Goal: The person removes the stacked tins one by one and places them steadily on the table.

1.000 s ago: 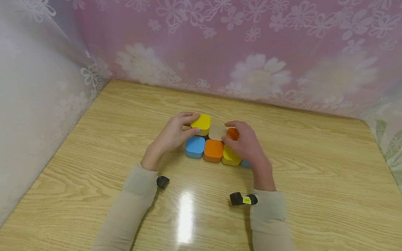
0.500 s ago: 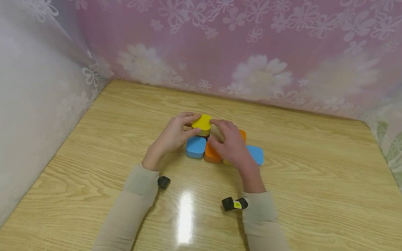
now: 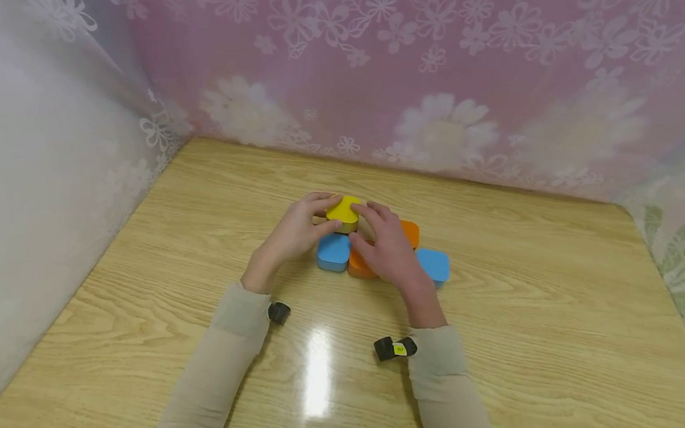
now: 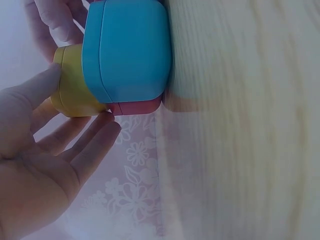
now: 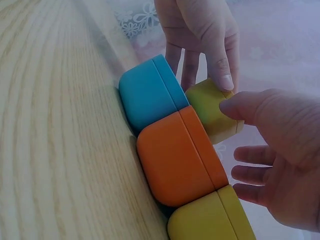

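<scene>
A yellow rounded-square box (image 3: 343, 209) with a lid seam sits raised on a red box (image 4: 139, 107), behind a blue box (image 3: 333, 252). My left hand (image 3: 296, 227) holds the yellow box from the left, thumb in front and fingers behind. From the right, my right hand (image 3: 390, 247) has its thumb and forefinger at the same box's right side; its other fingers show free of it in the right wrist view. Beside the blue box stands an orange box (image 5: 177, 157), then another yellow box (image 5: 207, 222), which the right hand hides in the head view.
A second blue box (image 3: 434, 266) ends the front row at the right. Behind it, another orange box (image 3: 409, 234) shows partly past the right hand. All stand on a wood-grain table (image 3: 554, 314). A pink flowered curtain (image 3: 355, 72) hangs at the back.
My right hand has moved left, from the back orange box to the yellow box, uncovering the right-hand blue box and covering the beige one. My left hand has stayed on the yellow box.
</scene>
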Motion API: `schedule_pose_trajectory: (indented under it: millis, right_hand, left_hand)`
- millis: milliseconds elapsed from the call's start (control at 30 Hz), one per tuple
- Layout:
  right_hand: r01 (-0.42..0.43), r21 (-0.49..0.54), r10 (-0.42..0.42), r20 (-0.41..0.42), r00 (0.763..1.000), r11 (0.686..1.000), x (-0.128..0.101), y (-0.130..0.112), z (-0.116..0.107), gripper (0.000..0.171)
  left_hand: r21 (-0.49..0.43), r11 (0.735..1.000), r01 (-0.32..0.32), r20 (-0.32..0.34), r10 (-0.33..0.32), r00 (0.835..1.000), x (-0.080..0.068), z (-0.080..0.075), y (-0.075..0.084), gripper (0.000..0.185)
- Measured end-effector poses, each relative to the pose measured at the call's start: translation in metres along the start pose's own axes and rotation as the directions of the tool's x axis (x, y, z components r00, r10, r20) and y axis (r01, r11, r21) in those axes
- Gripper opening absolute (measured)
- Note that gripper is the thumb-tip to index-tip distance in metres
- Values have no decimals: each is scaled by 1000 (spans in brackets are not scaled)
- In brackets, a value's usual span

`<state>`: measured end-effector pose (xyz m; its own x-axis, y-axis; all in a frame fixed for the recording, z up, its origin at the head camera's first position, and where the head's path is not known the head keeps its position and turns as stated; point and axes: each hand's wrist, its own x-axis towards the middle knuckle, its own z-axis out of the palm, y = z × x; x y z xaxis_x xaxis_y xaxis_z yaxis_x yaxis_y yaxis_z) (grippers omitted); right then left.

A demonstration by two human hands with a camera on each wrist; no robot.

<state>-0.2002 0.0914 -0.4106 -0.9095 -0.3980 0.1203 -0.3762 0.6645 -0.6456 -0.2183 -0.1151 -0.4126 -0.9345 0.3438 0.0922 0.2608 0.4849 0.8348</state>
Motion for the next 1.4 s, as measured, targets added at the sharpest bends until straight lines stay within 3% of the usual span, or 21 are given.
schedule_pose_trajectory:
  millis: [200, 600, 1033, 1400]
  right_hand:
    - [0, 3, 0, 13, 1000, 1000, 2, -1, 2, 52]
    - [-14, 19, 13, 32, 999, 1000, 4, -2, 2, 51]
    - [-31, 52, 33, -26, 999, 998, 9, -2, 3, 46]
    - [-10, 81, 15, -70, 997, 997, 15, -1, 6, 42]
  left_hand:
    - [4, 1000, -6, -1, 6, 1000, -3, -3, -2, 54]
    - [122, 992, -19, 13, 17, 1000, -4, -7, -3, 55]
    - [154, 988, -26, 108, 10, 994, 0, -2, -1, 67]
    - [178, 983, -43, 112, 24, 993, 0, -1, -3, 69]
